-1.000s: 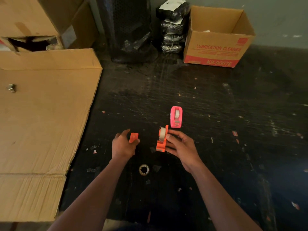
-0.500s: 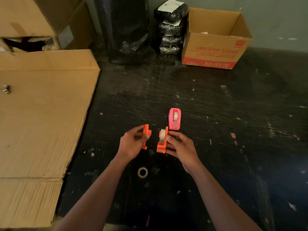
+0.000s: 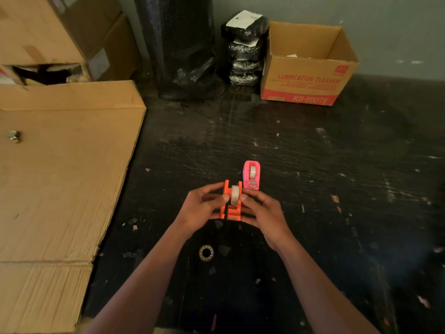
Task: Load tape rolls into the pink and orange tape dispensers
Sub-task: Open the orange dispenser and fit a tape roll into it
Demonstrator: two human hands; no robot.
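With the pink dispenser (image 3: 251, 175) apparently loaded at 12 o'clock, the left hand (image 3: 199, 208) grasping the orange side piece (image 3: 225, 198) must close it against the roll-bearing orange body (image 3: 234, 212) gripped by the right hand (image 3: 262, 213).

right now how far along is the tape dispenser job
Done: the pink dispenser stands on the table with a roll inside. In hand: the left hand and right hand press the orange dispenser halves together around its roll. Left: closing the orange one fully.
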